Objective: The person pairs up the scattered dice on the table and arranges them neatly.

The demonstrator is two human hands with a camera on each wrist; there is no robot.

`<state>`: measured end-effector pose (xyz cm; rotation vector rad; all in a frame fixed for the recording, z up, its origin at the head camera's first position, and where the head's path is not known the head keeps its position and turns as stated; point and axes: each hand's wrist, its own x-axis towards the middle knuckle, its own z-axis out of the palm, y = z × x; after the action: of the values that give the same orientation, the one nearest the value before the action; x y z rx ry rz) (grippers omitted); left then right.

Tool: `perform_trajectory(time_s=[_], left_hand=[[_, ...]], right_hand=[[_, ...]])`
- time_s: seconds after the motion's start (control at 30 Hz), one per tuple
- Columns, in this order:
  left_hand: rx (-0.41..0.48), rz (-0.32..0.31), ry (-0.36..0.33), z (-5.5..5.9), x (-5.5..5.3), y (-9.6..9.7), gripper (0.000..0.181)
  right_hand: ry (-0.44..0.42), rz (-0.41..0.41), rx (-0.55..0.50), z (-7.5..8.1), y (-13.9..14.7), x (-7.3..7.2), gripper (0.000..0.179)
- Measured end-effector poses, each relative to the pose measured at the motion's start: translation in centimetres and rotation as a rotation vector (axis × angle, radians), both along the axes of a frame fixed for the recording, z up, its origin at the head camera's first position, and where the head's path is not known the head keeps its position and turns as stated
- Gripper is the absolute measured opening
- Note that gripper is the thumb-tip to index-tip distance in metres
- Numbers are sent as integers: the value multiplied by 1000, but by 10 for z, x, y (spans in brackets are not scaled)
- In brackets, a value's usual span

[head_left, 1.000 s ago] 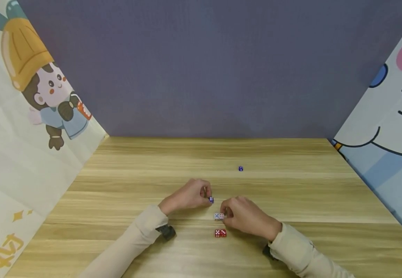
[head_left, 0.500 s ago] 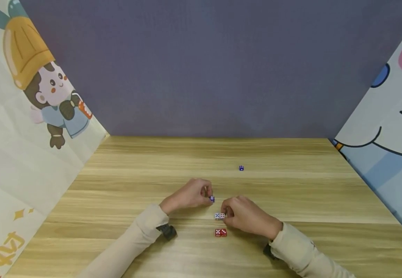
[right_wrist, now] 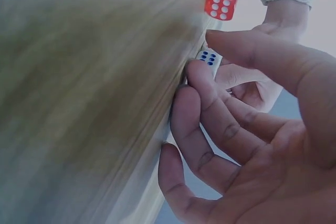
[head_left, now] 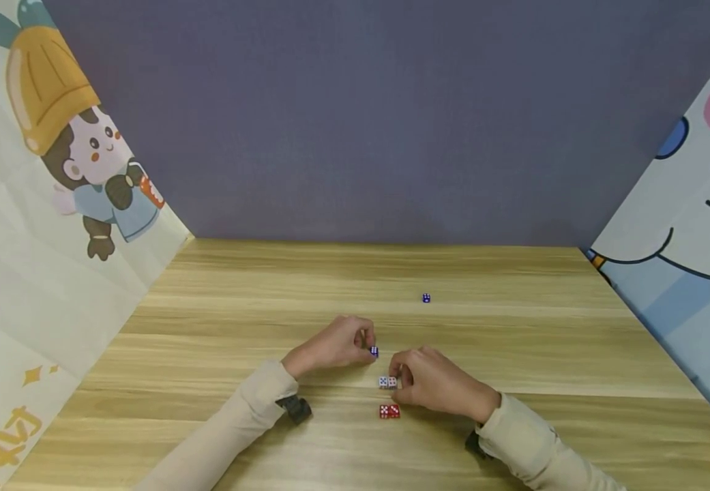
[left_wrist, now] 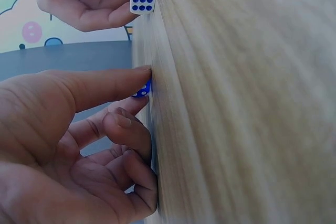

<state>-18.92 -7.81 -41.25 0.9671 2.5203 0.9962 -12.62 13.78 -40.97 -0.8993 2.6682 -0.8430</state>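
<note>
My left hand (head_left: 336, 342) pinches a blue die (head_left: 374, 352) between thumb and fingertips on the table. In the left wrist view that blue die (left_wrist: 142, 89) is mostly covered by the thumb. Nearer me, two white dice (head_left: 383, 382) with coloured pips sit side by side. My right hand (head_left: 440, 382) is at their right end, thumb and forefinger on either side. The right wrist view has a fingertip against a white die (right_wrist: 208, 58) and the thumb standing off it. Two red dice (head_left: 389, 412) lie side by side in front of the white pair.
Another blue die (head_left: 426, 298) lies alone farther back on the wooden table (head_left: 256, 286). A dark grey panel (head_left: 355, 123) closes off the back, with printed cartoon sheets along both sides. Dark wrist cameras (head_left: 294, 409) sit at the sleeve cuffs.
My right thumb has drawn slightly away from the white dice, toward me. The left hand keeps its pinch on the blue die, and the dice stay in place.
</note>
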Motion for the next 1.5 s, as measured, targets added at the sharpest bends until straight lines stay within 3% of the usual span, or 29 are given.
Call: perform_trajectory(time_s=[0.27,0.57,0.73,0.97,1.1,1.3,1.5], left_hand=[[-6,-1,3,1,-1,-2,18],[7,-31,17,-2,-2,0,17],[-9,-39,17,-3,-3,1,16],[-8,-24,24,-3,-3,2,17],[-2,-26,16,0,-3,6,17],[5,-45,39,1,-4,10,16],[21,-31,40,-3,-2,3,18]], right_hand=[[-26,3,10,2,0,0,24],[-106,-55,-75,3,4,2,54],[-49,-122,-95,8,8,-3,50],[221,-203,-50,21,22,-26,21],[314,-246,-10,26,36,-44,18],[304,-281,63,31,52,-74,28],[279,-288,106,27,49,-101,31]])
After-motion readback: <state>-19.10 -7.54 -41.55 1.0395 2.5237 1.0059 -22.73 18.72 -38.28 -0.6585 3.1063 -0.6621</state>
